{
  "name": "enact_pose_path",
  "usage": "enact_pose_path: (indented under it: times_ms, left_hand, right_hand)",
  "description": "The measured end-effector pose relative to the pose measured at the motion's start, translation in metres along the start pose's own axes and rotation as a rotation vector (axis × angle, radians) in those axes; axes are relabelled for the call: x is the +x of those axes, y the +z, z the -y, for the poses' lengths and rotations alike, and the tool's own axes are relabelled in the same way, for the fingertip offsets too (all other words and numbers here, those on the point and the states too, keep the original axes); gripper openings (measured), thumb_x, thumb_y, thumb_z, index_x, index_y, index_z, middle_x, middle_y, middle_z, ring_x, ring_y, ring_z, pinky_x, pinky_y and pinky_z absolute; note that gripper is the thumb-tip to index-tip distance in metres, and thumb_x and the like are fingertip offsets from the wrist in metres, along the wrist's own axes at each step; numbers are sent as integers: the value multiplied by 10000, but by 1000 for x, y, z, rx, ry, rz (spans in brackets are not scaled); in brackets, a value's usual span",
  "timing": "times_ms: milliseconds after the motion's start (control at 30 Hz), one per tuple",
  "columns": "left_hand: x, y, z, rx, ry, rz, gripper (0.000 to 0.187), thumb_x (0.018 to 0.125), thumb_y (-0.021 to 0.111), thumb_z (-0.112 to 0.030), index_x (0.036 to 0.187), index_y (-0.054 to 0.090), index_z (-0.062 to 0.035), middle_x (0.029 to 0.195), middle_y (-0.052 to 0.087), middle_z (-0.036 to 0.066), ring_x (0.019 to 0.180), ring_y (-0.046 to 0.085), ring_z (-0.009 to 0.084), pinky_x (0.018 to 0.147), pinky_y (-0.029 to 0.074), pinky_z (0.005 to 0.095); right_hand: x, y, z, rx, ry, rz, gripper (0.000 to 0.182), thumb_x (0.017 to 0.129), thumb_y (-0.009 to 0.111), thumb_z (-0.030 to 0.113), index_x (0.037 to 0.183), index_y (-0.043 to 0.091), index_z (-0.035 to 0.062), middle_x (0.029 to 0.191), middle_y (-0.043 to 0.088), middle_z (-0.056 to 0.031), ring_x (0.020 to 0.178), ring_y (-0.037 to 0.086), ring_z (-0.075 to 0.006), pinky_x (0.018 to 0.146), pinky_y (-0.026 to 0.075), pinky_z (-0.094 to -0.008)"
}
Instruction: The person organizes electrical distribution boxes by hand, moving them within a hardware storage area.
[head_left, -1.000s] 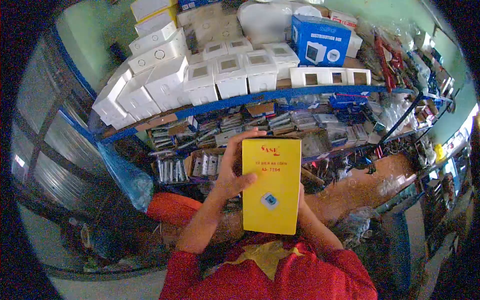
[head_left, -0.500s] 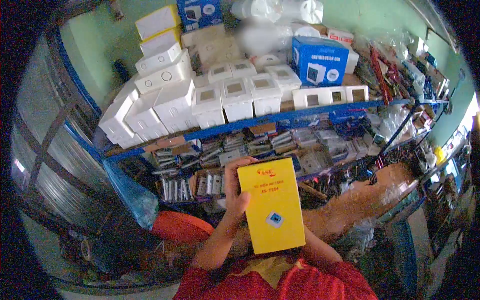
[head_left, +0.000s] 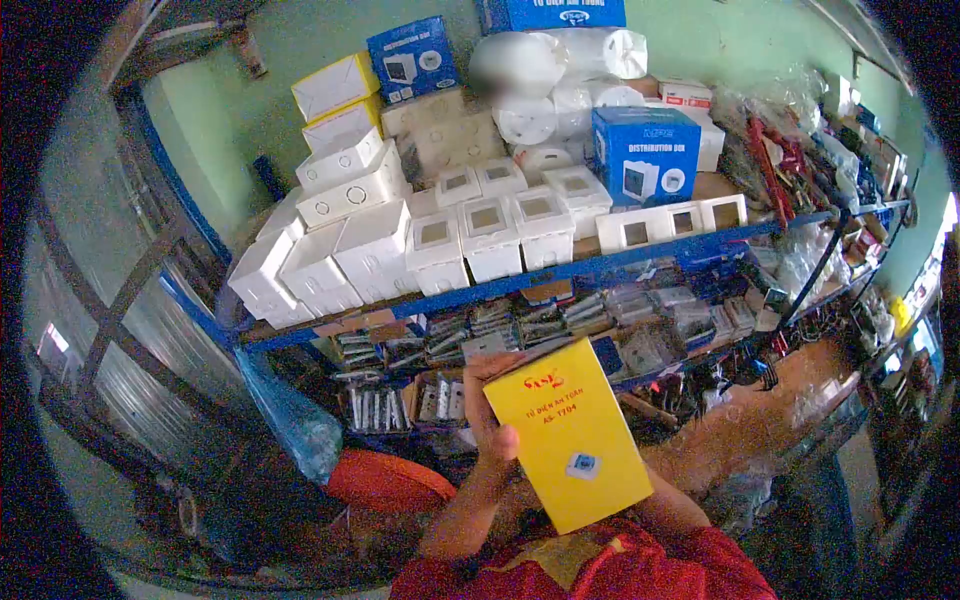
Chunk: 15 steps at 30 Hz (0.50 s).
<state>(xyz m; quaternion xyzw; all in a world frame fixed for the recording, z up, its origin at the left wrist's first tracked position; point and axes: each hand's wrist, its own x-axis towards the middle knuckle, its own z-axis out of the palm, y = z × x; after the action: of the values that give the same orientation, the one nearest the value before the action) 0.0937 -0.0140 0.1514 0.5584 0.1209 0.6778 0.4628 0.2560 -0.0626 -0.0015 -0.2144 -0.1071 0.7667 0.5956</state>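
Observation:
A yellow cardboard box (head_left: 590, 430) with red print and a small picture of an electrical cabinet stands tilted before my chest, its top leaning left. My left hand (head_left: 492, 410) grips its upper left side, thumb on the front face and fingers going behind the top edge. The right forearm (head_left: 672, 498) runs up behind the lower right corner of the box. That hand and its fingers are hidden by the box.
Ahead, a blue-edged shelf (head_left: 520, 278) carries white enclosure boxes (head_left: 490, 235), a blue distribution box carton (head_left: 645, 155) and wrapped white rolls (head_left: 525, 120). Small packaged parts fill the lower shelf (head_left: 480, 330). A red rounded object (head_left: 390, 480) lies at lower left, beside a blue plastic bag (head_left: 300, 430).
The yellow box has shifted right and slightly down, and its top now leans more to the left. My left hand moved with it. The camera view has tilted up, showing more of the wall.

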Motion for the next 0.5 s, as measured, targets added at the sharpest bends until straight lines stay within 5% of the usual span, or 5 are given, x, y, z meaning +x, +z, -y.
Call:
enact_pose_path:
  times_ms: [67,200,300,433,500]
  left_hand:
    - [-9,1,-2,-103,-266,-149,920,710,710,-569,1381,303,-88,1344,423,189,1217,449,341,1042,351,467]
    - [-47,-15,-45,402,-342,203,1269,595,870,-405,1438,-9,-47,1476,156,201,1361,237,342,1048,327,494]
    - [-59,16,-91,105,-631,153,1279,594,879,-357,1442,-28,-51,1481,140,198,1364,229,340,1051,318,503]
    - [-42,40,-65,398,-78,49,1282,589,884,-362,1442,-23,-56,1455,183,168,1338,265,290,1083,272,454]
    - [-54,27,-48,500,-124,-96,1141,675,815,-402,1438,34,-68,1426,241,148,1318,299,269,1065,297,451]
  right_hand:
    - [0,-12,8,24,-18,-40,673,772,630,457,1239,502,-11,1136,622,-176,964,642,-313,868,520,-427]
    - [-14,13,57,-209,-247,-32,683,745,640,451,1212,508,-30,1088,632,-177,913,656,-300,831,536,-420]
    - [-14,47,91,-453,-475,-79,730,683,709,423,1215,490,-25,1036,623,-111,936,623,-197,820,504,-341]
    - [-42,132,115,-670,-691,-12,817,651,777,401,1272,449,-16,1118,595,-94,1029,577,-195,908,445,-341]
    - [-51,159,115,-696,-661,164,872,617,829,298,1310,398,-10,1154,579,-104,1080,556,-209,951,420,-362]
